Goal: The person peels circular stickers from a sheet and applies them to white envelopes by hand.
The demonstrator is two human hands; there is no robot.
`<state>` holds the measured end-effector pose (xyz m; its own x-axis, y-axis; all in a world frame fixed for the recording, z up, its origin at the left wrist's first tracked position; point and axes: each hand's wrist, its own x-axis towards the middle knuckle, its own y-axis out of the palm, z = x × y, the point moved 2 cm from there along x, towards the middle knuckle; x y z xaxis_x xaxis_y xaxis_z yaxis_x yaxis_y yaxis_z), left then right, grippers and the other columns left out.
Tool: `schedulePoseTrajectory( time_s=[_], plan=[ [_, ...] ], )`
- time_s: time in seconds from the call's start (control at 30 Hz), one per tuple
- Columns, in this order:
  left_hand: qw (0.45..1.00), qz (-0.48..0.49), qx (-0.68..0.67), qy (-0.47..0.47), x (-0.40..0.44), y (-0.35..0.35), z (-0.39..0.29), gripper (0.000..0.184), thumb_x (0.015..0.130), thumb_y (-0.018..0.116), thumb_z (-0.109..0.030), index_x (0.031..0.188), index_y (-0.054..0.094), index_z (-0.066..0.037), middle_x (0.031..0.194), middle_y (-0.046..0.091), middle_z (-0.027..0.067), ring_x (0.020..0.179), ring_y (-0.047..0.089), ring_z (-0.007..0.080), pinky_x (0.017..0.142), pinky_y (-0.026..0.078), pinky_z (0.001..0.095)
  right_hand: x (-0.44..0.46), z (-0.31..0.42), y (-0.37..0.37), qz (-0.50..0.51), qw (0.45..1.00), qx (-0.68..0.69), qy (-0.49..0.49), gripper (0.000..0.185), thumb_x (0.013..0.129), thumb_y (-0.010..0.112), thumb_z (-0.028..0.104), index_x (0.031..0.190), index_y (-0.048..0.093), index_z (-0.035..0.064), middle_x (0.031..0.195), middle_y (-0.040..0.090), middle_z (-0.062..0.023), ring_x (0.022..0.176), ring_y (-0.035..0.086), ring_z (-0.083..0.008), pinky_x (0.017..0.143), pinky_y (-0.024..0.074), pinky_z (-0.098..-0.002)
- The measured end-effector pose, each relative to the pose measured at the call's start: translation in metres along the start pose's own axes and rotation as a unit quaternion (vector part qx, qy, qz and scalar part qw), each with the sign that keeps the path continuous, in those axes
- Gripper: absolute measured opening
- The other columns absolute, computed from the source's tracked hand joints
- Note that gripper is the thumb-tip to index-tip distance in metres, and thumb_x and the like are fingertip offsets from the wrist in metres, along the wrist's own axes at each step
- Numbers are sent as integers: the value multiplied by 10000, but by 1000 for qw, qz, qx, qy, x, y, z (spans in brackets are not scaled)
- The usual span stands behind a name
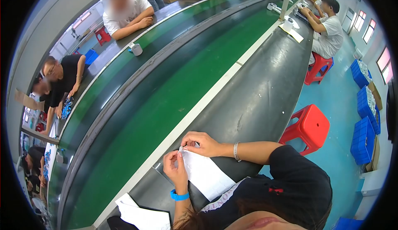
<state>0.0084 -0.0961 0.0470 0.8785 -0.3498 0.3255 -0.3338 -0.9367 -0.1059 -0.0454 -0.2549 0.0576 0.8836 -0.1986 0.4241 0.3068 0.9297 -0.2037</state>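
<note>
My left hand (175, 168), with a blue band on its wrist, is closed in a pinch near the table's left edge. My right hand (202, 144), with a silver bracelet on its wrist, pinches from the other side. The fingertips of both hands meet at a small whitish piece (180, 149), too small to make out. Under and beside the hands a white sheet (207, 174) lies on the dark table (248, 105) and reaches toward my body.
More white paper (143, 215) lies at the lower left. Beyond the table's pale rim runs a green conveyor (186, 93), carrying a white part (136, 49). A red stool (309, 128) stands at the right, near blue crates (362, 143). People sit along the line.
</note>
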Motion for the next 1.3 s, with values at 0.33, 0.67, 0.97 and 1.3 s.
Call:
schedulePoseTrajectory(
  time_s=[0.33, 0.67, 0.97, 1.3],
  plan=[
    [1000, 3, 0, 7, 0, 1, -3, 88, 870, 638, -7, 949, 611, 23, 932, 589, 82, 807, 597, 144, 724, 512, 266, 1, 1, 0, -12, 999, 22, 23, 123, 850, 661, 53, 964, 626, 24, 937, 626, -55, 771, 592, -139, 667, 485, -269],
    [1000, 9, -2, 7, 0, 1, -4, 85, 867, 646, -8, 939, 614, 22, 932, 591, 85, 814, 598, 145, 722, 512, 262, 2, 2, 1, -12, 999, 26, 29, 118, 850, 664, 57, 961, 636, 29, 934, 625, -58, 782, 595, -138, 667, 483, -271],
    [1000, 12, 5, -3, 1, 1, -3, 83, 872, 649, -26, 930, 614, 21, 918, 594, 82, 799, 600, 141, 713, 509, 263, 1, 1, 0, -1, 1000, 11, 8, 106, 849, 657, 55, 948, 638, 22, 938, 625, -65, 787, 600, -154, 667, 487, -275],
    [1000, 17, 13, -15, 1, 1, -2, 75, 866, 647, -16, 925, 617, 19, 902, 600, 75, 766, 602, 136, 701, 505, 260, 2, -1, 2, 5, 1000, 0, 27, 102, 856, 661, 71, 934, 627, 14, 892, 606, -56, 732, 580, -143, 644, 479, -281]
  ],
)
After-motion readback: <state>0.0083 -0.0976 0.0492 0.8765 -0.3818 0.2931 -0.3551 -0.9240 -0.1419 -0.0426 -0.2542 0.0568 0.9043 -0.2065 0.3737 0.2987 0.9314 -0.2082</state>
